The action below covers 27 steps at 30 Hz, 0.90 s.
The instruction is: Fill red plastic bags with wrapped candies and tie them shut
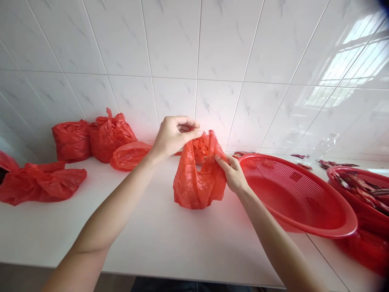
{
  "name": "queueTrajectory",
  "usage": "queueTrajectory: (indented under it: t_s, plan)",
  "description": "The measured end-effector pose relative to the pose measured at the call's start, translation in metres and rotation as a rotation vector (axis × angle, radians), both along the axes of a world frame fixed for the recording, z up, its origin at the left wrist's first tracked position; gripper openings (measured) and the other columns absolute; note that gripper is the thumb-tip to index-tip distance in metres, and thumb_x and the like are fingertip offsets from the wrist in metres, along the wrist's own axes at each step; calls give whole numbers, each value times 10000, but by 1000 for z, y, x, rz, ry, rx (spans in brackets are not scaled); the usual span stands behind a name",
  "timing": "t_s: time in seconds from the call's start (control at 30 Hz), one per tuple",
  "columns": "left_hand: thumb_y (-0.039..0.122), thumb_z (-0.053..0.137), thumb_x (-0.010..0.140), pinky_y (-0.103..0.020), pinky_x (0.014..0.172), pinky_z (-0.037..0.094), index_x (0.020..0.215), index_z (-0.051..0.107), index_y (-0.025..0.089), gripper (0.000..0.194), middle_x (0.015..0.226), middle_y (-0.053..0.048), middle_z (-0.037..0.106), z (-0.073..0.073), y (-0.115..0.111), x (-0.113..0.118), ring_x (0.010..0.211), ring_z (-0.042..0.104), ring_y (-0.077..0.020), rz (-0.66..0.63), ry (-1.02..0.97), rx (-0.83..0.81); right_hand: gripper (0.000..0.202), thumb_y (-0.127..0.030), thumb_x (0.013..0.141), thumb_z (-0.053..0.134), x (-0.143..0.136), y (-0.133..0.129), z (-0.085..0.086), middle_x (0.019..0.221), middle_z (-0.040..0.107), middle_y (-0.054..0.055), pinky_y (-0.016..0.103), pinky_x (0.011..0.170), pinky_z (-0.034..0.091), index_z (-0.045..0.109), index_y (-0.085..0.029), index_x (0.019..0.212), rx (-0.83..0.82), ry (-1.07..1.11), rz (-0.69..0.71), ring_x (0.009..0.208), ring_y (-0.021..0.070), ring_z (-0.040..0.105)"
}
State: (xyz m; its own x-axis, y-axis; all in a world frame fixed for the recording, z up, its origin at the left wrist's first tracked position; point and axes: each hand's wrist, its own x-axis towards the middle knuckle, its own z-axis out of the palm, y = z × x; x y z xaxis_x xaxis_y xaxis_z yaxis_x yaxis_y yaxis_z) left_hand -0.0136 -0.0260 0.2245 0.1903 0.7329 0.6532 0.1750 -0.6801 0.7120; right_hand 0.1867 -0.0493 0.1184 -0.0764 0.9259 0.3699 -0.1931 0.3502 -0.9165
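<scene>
A red plastic carrier bag [190,184] hangs upright between my two hands, just over the white counter. My left hand [176,134] is closed in a pinch at the top of the bag's left handle. On the other side my right hand [232,172] grips the bag's right handle, thumb lying across the film. Behind the bag's opening shows a heap of red crumpled material [200,148]; whether it lies inside or beyond the bag I cannot tell.
Two filled red bags [112,138] stand against the tiled wall at left, with a looser red bag [130,156] beside them. Another red bag [45,182] lies further left. A large red colander [282,194] tilts at right, near a second basket [337,174] holding wrapped packets.
</scene>
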Motion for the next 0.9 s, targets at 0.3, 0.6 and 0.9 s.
queueTrajectory:
  t_s: [0.3, 0.6, 0.9]
  plan:
    - [193, 794, 656, -357, 893, 541, 953, 747, 132, 307, 1031, -98, 722, -31, 26, -53, 894, 659, -198, 125, -70, -42, 257, -422, 759, 805, 12, 12, -23, 915, 762, 11, 286, 751, 583, 751, -223, 912, -116, 423, -205, 848, 182, 704]
    - [326, 857, 649, -423, 1093, 428, 1474, 387, 298, 950, 1543, -141, 392, -120, 44, -63, 1281, 539, -277, 85, -214, -192, 241, -376, 743, 814, 7, 16, -30, 921, 770, 29, 264, 743, 574, 753, -205, 901, -146, 493, -254, 847, 176, 710]
    - [377, 848, 675, -406, 951, 498, 1098, 736, 177, 481, 1147, -124, 718, -130, 55, -34, 1108, 637, -306, -159, -151, -419, 294, -424, 747, 797, 14, 17, -35, 940, 773, 33, 299, 728, 575, 738, -222, 953, -86, 455, -294, 848, 200, 716]
